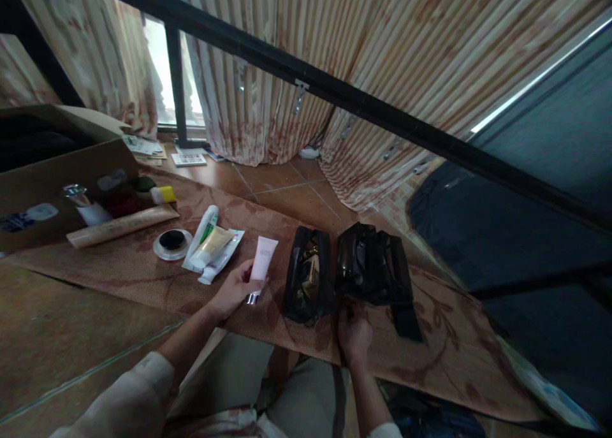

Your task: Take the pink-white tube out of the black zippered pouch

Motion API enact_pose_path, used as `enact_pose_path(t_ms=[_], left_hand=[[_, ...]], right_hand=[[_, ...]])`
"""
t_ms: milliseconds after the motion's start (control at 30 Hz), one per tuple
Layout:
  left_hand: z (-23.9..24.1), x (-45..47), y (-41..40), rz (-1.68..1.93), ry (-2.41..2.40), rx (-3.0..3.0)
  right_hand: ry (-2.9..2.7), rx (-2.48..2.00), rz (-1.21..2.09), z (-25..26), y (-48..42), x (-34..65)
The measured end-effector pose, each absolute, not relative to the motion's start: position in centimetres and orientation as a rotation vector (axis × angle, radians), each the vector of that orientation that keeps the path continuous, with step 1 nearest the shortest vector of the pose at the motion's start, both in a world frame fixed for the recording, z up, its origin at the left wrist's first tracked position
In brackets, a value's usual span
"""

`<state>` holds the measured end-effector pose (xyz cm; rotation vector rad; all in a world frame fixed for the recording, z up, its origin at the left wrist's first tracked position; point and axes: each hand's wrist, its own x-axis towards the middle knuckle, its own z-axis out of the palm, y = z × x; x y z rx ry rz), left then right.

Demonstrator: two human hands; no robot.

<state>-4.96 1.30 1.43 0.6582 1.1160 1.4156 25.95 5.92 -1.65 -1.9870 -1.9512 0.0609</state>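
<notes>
A pale pink squeeze tube [262,258] with a shiny silver cap is held by my left hand [238,291], fingers wrapped round its lower part, cap end toward me. To its right an unzipped black mesh pouch [292,298] stands with gold-coloured items [310,273] inside. Beside that is a second black pouch [373,269], bulky, with a dark flap [406,322] hanging at its near side. My right hand [354,331] is closed against the near edge of this second pouch. Whatever is in its curled fingers is hidden.
Left of my hands lie several tubes and packets [210,247], a round black-lidded jar [172,240] and a long beige tube [123,226]. A cardboard box [48,183] stands far left. A dark metal rail [335,94] crosses in front of curtains [268,119].
</notes>
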Motion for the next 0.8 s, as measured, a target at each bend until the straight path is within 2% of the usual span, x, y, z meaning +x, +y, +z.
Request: enact_pose_path(t_ms=[800], left_hand=[[-0.5,-5.1,1.8,1.447,1.052,0.472]], right_hand=[[-1.919,-2.004,0.062,-1.7,5.9,26.1]])
